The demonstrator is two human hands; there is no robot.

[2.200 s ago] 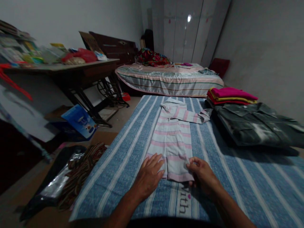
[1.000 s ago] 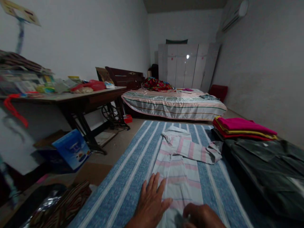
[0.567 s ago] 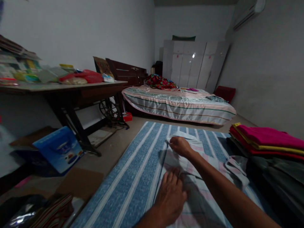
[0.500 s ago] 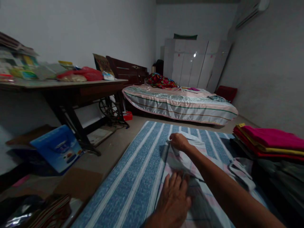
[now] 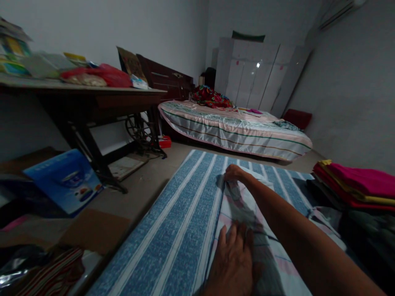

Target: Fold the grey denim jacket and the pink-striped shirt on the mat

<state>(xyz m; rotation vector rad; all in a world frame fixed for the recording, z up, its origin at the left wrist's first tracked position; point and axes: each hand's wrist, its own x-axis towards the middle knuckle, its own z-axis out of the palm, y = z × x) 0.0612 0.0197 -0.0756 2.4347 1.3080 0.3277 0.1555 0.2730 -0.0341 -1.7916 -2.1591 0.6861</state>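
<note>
A pale white, pink and grey patterned garment (image 5: 279,246) lies partly folded on a blue-and-white striped cloth (image 5: 173,222); its exact kind I cannot make out. My right hand (image 5: 233,172) reaches across from the right, its fingers curled down on the garment's far left corner. Closer to me, my left hand (image 5: 233,259) rests flat on the garment near its left edge, fingers spread. The right forearm hides part of the fabric. A loose part of pale fabric shows beyond that forearm, beside the dark clothes.
On the right stands a pile of folded pink, yellow and red cloths (image 5: 358,185), by dark clothes (image 5: 370,230). Left are a sewing-machine table (image 5: 123,98) and a blue box (image 5: 66,181) on the floor. A bed (image 5: 234,131) stands ahead.
My view has shifted slightly. My right hand still grips the far corner, its fingers tucked lower. The garment's left edge looks straighter, and my left hand stays flat on it.
</note>
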